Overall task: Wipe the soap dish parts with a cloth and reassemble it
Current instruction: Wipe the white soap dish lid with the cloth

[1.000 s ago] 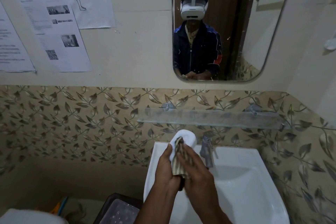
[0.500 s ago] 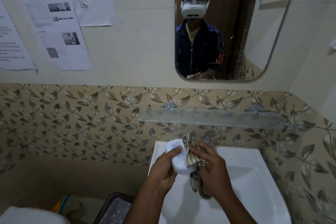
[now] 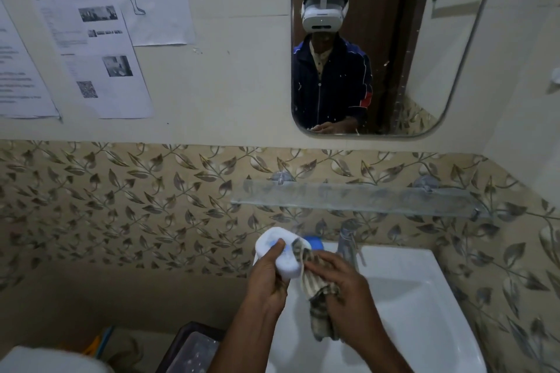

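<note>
My left hand (image 3: 268, 277) grips white soap dish part (image 3: 280, 253) | right hand (image 3: 339, 285) closed on striped cloth (image 3: 315, 281) | smooth, light, likely slippery; hold edges

Dim, flat indoor light with a greyish cast — no clear source and only soft shadows. The white sink (image 3: 424, 306) is the brightest area. Wide-angle bending curves the mirror (image 3: 454, 94) edge and tile band; the wall papers (image 3: 100, 57) are blurred beyond reading — corners fall darkest

wall papers (image 3: 100, 60) | print blurred | no readable text
</note>
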Demonstrator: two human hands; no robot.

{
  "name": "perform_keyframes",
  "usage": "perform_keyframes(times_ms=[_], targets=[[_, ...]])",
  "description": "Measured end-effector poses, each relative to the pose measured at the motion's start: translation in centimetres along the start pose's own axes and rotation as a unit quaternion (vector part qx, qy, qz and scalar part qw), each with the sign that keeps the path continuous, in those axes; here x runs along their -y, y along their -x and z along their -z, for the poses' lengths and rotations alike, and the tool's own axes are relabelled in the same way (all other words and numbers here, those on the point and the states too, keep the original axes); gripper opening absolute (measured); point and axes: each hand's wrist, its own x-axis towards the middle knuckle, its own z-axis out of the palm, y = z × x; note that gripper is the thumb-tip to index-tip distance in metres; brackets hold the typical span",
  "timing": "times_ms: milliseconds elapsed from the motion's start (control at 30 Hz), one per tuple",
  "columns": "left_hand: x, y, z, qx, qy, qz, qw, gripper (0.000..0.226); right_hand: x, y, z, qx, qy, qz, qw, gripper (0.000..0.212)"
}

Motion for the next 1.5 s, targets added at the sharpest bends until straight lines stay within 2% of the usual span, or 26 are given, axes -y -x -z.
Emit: perform_keyframes(times_ms=[100,200,333,400,500,600,767,867,967,1033,1133,1200,1233,1300,1367,1400,1467,1500], targets=[[0.5,0.4,-0.5,0.019,0.025,0.024,0.999,0.046,0.7,1.1,-1.9,-0.036,0.066,0.034,0.997,0.071],[1.4,0.2,-0.9,-0.009,0.022,-0.033,0.999,0.052,0.5,-0.7,-1.2,-0.116,0.081,0.01,0.99,0.069],[1.5,0.7,-0.8,0.016,0.002,-0.028,0.999,0.031,-0.3,-3.0,0.1,-0.128,0.078,-0.039,0.988,0.067],[1.3,0.8,-0.8,0.003,-0.024,-0.035,0.999,0.026,-0.7,-3.5,0.3,-0.136,0.078,-0.05,0.986,0.064],[1.2,0.7,-0.5,-0.031,-0.057,-0.052,0.997,0.034,-1.0,-4.0,0.4,-0.152,0.087,-0.074,0.982,0.067],[0.9,0.6,-0.3,-0.009,-0.039,-0.045,0.998,0.05,-0.9,-4.3,0.6,-0.15,0.087,-0.077,0.982,0.069],[0.9,0.6,-1.1,-0.017,0.04,-0.071,0.997,0.058,0.1,-2.8,-0.5,-0.153,0.118,-0.029,0.981,0.07],[1.1,0.9,-1.8,-0.006,0.061,-0.063,0.996,0.045,1.1,-0.9,-2.2,-0.154,0.161,0.052,0.973,0.065],[0.9,1.4,-2.0,0.05,0.084,-0.052,0.994,0.038,0.8,-0.5,-2.1,-0.107,0.184,0.122,0.969,0.061],[0.9,1.8,-2.1,0.103,0.08,-0.032,0.991,0.038,0.1,-1.4,-1.0,-0.109,0.179,0.107,0.972,0.066],[1.1,2.6,-2.7,0.141,0.06,0.004,0.988,0.036,-0.3,-2.8,0.4,-0.125,0.194,0.063,0.971,0.072],[1.0,2.7,-2.9,0.17,0.053,-0.008,0.984,0.036,-0.2,-2.5,0.2,-0.132,0.212,0.09,0.964,0.065],[0.7,2.7,-2.8,0.175,0.048,-0.011,0.983,0.036,0.0,-1.9,-0.3,-0.126,0.216,0.118,0.961,0.055],[0.5,2.0,-2.1,0.163,0.05,0.044,0.984,0.039,0.2,-0.1,-1.3,-0.085,0.21,0.183,0.957,0.037],[0.5,2.1,-1.5,0.177,0.095,0.135,0.97,0.044,0.1,0.5,-1.3,-0.034,0.211,0.228,0.95,0.038],[0.5,2.3,-1.5,0.189,0.103,0.142,0.966,0.039,-0.3,0.1,-0.9,-0.038,0.204,0.231,0.951,0.043],[0.8,2.2,-1.8,0.192,0.105,0.084,0.972,0.025,-0.6,-1.5,0.5,-0.088,0.146,0.148,0.974,0.054],[1.1,2.0,-2.0,0.188,0.097,0.044,0.976,0.025,-0.7,-2.4,1.3,-0.105,0.14,0.095,0.98,0.061]])
